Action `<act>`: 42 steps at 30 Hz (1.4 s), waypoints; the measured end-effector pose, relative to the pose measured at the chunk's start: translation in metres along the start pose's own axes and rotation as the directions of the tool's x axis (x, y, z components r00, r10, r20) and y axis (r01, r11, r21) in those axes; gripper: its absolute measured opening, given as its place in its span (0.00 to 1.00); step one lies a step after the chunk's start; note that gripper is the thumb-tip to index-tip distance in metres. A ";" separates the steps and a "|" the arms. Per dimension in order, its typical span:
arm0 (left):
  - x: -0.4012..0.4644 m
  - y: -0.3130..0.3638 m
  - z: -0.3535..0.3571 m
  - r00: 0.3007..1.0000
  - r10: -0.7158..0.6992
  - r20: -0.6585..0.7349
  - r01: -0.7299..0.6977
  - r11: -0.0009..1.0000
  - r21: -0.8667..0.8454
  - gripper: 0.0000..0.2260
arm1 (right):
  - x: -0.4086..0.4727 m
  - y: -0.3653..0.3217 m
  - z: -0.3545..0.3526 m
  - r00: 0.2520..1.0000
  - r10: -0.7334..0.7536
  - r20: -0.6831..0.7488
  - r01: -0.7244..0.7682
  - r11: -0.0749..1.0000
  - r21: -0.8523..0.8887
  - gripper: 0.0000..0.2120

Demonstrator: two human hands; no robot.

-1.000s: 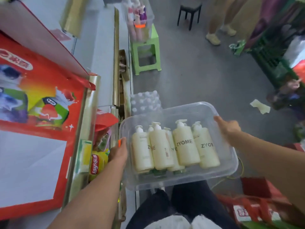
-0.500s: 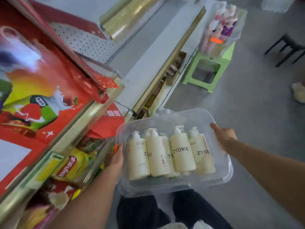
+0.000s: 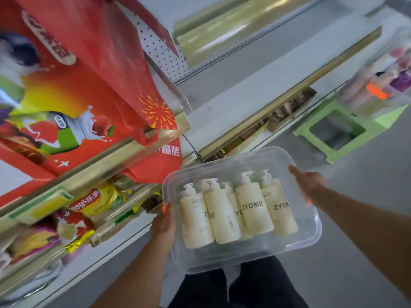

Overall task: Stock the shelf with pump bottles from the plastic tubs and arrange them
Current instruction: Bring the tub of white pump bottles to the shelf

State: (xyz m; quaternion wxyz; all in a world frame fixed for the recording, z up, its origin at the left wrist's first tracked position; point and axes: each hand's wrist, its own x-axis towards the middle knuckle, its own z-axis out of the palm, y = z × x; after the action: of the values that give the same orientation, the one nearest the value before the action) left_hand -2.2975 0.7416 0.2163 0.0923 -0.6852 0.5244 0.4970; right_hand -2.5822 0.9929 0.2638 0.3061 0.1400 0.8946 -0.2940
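A: Start with the hands. What are they doing?

B: The left hand [image 3: 163, 223] grips the near-left rim of the clear plastic tub [image 3: 308, 245], thumb on top, fingers hidden under the edge. The right hand [image 3: 310, 182] holds the far-right rim the same way, curled over the lip. Between them the tub is carried level, in front of the person's legs and above the floor.

A: And what is inside it?

B: Cream-coloured pump bottles [image 3: 252, 207], lying on their sides with the pumps pointing away from the person. I count five for certain, packed side by side and touching, some overlapping; a sixth pump seems to peek out behind, but I cannot be sure. Several show dark "ZYOME" lettering.

A: How far along is the stocking?

B: Barely begun for this tub, I judge. Every bottle lies in it and none of this kind stands on the shelving in view. Left to do: set the tub down or bring it to the shelf, lift the bottles out, stand them upright and line them up.

A: Where would they go?

B: Probably the bare white shelf [image 3: 233, 103] with the gold edge strip, just beyond the tub. The shelves to the left hold crisp packets [image 3: 97, 202] and red gift bags [image 3: 89, 63].

A: Any other containers?

B: A second clear tub [image 3: 378, 85] sits on a green stool [image 3: 329, 138] farther along the aisle. It holds upright bottles in pinkish and purple tones, too blurred to describe further.
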 end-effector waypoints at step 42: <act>-0.014 -0.002 0.099 0.948 -0.315 -0.048 0.225 0.769 -0.599 0.14 | 0.160 -0.081 0.050 0.927 -0.230 0.297 0.305 0.922 -0.237 0.14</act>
State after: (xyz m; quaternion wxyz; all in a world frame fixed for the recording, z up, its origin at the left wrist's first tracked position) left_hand -2.3533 0.8154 0.1782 -0.0911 -0.7828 0.2465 0.5641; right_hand -2.7175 0.9095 0.1670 0.3955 -0.0696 0.8890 -0.2202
